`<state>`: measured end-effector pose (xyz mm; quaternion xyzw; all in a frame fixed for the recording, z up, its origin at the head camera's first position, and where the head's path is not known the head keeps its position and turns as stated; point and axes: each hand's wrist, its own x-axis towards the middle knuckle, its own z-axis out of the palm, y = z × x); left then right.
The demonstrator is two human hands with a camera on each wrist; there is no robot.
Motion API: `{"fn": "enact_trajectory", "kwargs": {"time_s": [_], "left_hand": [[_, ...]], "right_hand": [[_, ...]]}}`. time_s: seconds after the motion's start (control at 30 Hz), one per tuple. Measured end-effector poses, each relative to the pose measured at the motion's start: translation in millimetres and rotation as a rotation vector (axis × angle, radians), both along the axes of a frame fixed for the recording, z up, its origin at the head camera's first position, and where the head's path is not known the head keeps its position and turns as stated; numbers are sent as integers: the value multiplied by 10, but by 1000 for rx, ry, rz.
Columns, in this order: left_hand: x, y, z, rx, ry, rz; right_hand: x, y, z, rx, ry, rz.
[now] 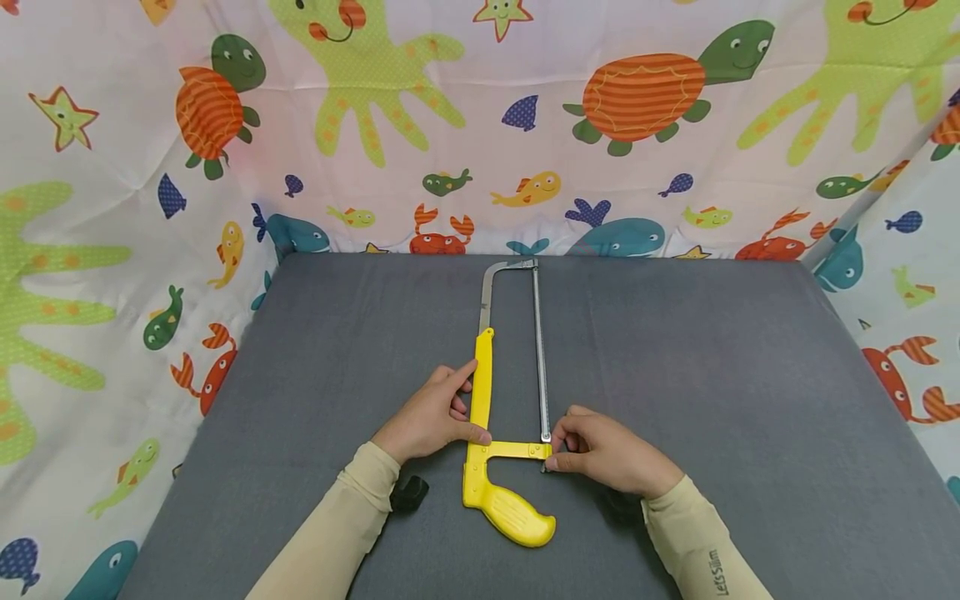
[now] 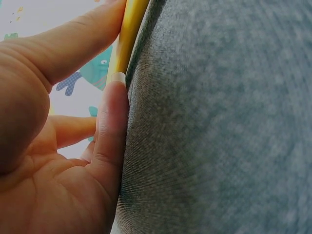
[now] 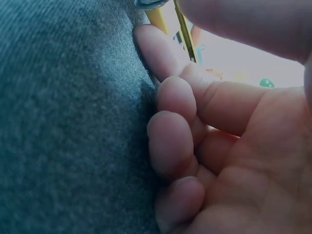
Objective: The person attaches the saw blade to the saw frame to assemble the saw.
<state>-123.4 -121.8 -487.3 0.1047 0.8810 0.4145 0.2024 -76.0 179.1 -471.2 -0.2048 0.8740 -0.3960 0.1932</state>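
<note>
A hacksaw (image 1: 482, 392) with a yellow frame and handle lies flat on the grey cloth, its silver blade (image 1: 540, 358) to the right and its handle toward me. My left hand (image 1: 435, 417) holds the yellow frame from the left, index finger stretched along it and thumb near the crossbar. The left wrist view shows the yellow frame (image 2: 131, 29) against thumb and fingertip. At the crossbar's right end, my right hand (image 1: 607, 450) pinches the saw's small metal wing nut (image 3: 150, 4) between thumb and index finger; its other fingers are curled. Those fingers partly hide the nut.
Grey cloth (image 1: 697, 350) covers the table under the saw. A white curtain printed with sea animals (image 1: 465, 108) stands along the back and both sides. A black strap piece (image 1: 409, 494) shows beside the left wrist.
</note>
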Motion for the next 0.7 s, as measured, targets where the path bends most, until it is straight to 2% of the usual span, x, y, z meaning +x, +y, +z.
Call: {"fn": "enact_trajectory", "kwargs": {"time_s": [0.7], "left_hand": [[17, 9, 10, -3, 8, 8]], "right_hand": [[-1, 17, -13, 3, -8, -15]]}}
